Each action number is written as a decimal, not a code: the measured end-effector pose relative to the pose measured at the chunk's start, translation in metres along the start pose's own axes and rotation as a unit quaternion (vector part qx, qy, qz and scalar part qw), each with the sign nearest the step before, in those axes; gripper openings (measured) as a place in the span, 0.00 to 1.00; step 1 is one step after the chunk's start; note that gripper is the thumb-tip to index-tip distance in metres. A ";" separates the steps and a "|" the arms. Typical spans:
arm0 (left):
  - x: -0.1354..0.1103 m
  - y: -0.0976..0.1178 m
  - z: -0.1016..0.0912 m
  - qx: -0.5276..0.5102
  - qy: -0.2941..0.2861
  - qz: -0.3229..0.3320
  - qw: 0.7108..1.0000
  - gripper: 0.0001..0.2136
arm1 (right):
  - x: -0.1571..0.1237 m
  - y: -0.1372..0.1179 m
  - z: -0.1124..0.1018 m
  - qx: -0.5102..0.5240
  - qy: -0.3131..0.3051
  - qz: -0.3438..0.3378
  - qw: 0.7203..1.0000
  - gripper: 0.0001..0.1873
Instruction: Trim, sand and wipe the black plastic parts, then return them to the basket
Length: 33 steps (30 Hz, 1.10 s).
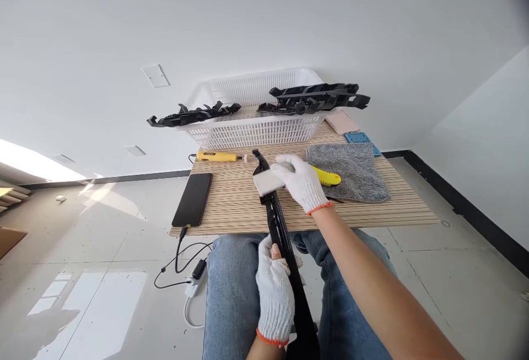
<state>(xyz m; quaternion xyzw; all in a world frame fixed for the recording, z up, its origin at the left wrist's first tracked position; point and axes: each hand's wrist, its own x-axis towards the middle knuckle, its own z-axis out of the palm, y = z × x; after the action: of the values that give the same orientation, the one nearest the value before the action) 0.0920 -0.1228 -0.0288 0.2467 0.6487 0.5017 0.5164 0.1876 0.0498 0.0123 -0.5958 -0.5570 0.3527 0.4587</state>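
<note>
Ribbed light-wood table (372,214) at frame centre, over glossy white floor tiles (82,238). Left hand (275,288) grip closed on long black plastic strip (281,227); right hand (301,181) grip holds white rectangular pad (266,182).

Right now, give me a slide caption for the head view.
Left hand grips long black part; right hand presses white pad onto it.

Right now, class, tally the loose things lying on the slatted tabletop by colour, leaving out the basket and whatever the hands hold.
Yellow: 2, rotary tool and cutter
Black: 1, phone
Grey: 1, cloth
Blue: 1, mat
Pink: 1, pad
Total: 6
</note>
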 end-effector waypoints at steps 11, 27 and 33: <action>0.002 0.008 0.002 -0.059 -0.106 -0.050 0.991 0.16 | -0.009 -0.005 0.015 0.038 0.033 0.001 0.999 0.23; 0.009 0.012 -0.005 -0.273 -0.194 -0.238 0.912 0.24 | -0.012 -0.008 0.027 0.078 -0.076 0.031 0.994 0.29; 0.014 0.005 -0.013 -0.336 -0.232 -0.264 0.874 0.31 | -0.014 -0.011 0.035 0.065 0.005 0.010 0.998 0.24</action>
<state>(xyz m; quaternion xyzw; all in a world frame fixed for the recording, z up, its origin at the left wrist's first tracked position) 0.0749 -0.1146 -0.0308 -0.0128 0.3433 0.4624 0.8174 0.1498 0.0411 0.0103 -0.5720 -0.5243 0.3898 0.4960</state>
